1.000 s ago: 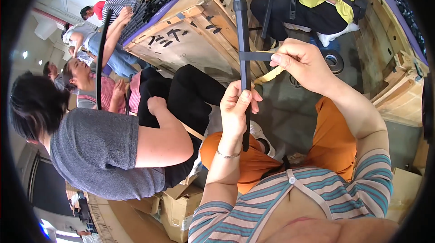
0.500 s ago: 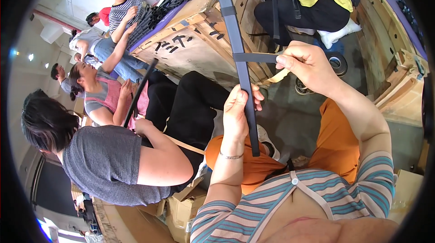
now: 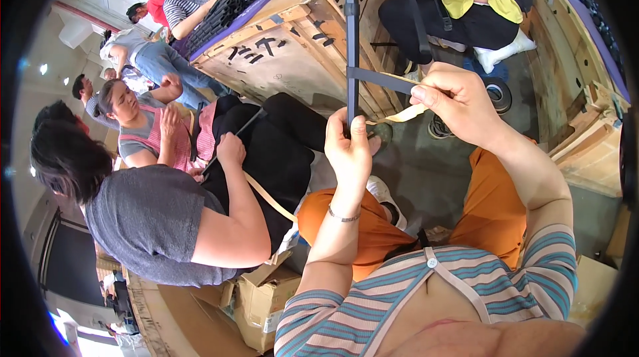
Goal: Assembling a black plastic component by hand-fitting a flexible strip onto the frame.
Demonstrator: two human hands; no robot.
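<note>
Swung from its earlier slant to stand nearly upright, the dark strip (image 3: 351,37) is gripped low down by the curled left hand (image 3: 349,147) while the right hand (image 3: 459,101) pinches beige tape (image 3: 406,114) (drawn taut) beside its short cross-piece (image 3: 383,79), so wrapping seems underway

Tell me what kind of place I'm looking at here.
Probably a small workshop or packing floor: several people sit close together on a concrete floor handling long dark bars, between big wooden crates and cardboard boxes. The left hand grips one bar; the right hand pinches tan tape.
</note>
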